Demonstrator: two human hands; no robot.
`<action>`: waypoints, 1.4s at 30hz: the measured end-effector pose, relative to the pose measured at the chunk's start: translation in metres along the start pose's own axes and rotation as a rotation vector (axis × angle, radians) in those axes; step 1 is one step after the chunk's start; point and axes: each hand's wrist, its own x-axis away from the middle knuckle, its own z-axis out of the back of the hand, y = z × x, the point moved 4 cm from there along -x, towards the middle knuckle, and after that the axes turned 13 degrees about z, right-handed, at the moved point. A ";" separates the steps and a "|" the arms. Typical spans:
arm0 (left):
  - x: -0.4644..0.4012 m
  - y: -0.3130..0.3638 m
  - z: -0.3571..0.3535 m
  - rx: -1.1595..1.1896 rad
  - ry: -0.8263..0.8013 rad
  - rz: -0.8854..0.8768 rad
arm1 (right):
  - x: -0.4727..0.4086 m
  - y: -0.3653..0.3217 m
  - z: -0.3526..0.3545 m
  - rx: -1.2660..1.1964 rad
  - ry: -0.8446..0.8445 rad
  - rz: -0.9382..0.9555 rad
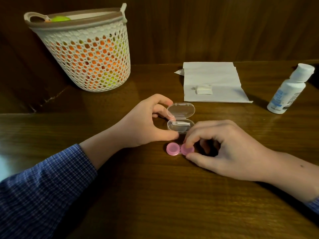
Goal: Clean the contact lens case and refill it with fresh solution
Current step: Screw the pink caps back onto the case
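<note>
A dark wooden surface (155,195) carried everything. The basket (86,54) stood far left, the tissue (212,80) lay far right of centre, and the bottle (288,90) leaned near the right edge, cap on. At centre the clear box (180,118) lay open, steadied by the left hand (146,121), whose grip curled round its left side. Just in front lay the pink case (179,149), both caps on. The right hand (224,149) pinched the case's right cap narrowly between thumb and forefinger. The case looked light, stiff and smooth, likely to skid or spin on the wood; best held by the body while the cap's rim is twisted.
</note>
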 end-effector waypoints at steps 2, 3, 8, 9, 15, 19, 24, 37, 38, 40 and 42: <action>-0.001 -0.001 0.000 -0.010 0.000 0.008 | 0.001 0.001 0.002 -0.028 0.020 -0.004; -0.001 -0.001 0.000 -0.013 -0.001 0.011 | 0.002 0.001 0.003 -0.052 0.046 -0.010; -0.003 -0.003 0.001 -0.014 -0.002 0.004 | 0.001 0.011 0.018 -0.050 0.248 -0.076; -0.003 -0.004 0.001 -0.020 -0.001 0.005 | 0.000 0.013 0.019 -0.024 0.250 -0.091; -0.003 -0.005 0.001 -0.026 0.011 0.000 | -0.011 0.012 0.012 0.180 0.108 -0.066; -0.002 -0.002 0.000 -0.023 0.016 -0.012 | -0.013 0.009 0.011 0.225 0.084 -0.054; 0.000 0.000 0.000 -0.022 0.021 -0.005 | -0.013 0.008 0.012 0.245 0.082 -0.077; 0.002 0.002 -0.003 -0.009 0.005 -0.044 | -0.006 0.013 0.017 0.199 0.259 -0.135; 0.002 0.002 -0.003 -0.018 0.005 -0.056 | -0.004 0.016 0.020 0.175 0.326 -0.151; 0.004 0.003 -0.003 -0.039 0.016 -0.098 | -0.002 0.023 0.023 0.081 0.391 -0.211; 0.006 0.006 -0.002 -0.056 0.027 -0.147 | -0.003 0.028 0.020 0.022 0.326 -0.247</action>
